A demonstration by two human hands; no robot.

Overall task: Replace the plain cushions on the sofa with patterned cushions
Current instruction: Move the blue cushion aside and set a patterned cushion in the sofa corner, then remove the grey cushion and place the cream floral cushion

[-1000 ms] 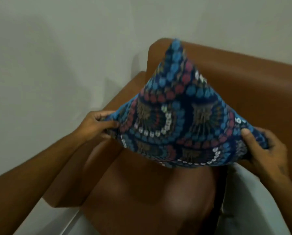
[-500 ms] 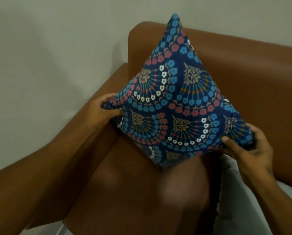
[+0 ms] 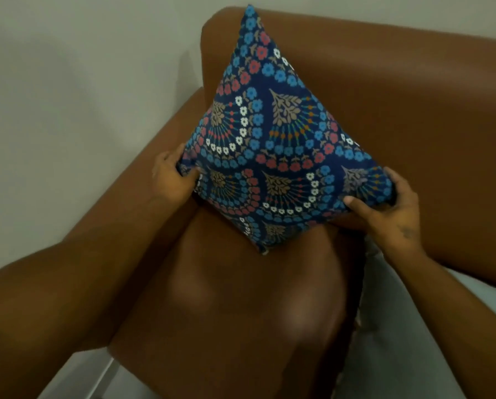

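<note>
Currently, a patterned cushion (image 3: pixel 272 156) is held on its point in the corner of a brown sofa (image 3: pixel 413 110), where the backrest meets the armrest. Its dark blue cover is printed with arcs of blue, pink and white flowers around tan leaf shapes. The top corner is seen against the upper edge of the backrest, and the bottom corner is at the seat; whether it touches the seat cannot be told. The cushion's left corner is pinched by the left hand (image 3: pixel 170 180), with the thumb on the front face and the fingers hidden behind the fabric. The right corner is gripped by the right hand (image 3: pixel 390 211), the thumb pressed on the front and the fingers curled around the corner from behind. Both forearms are stretched in from the lower edge of the view. A pale grey, plain surface (image 3: pixel 399 341) is seen on the seat to the right, beneath the right forearm; what it is cannot be told. A light wall (image 3: pixel 82 96) is seen behind and to the left of the sofa.
</note>
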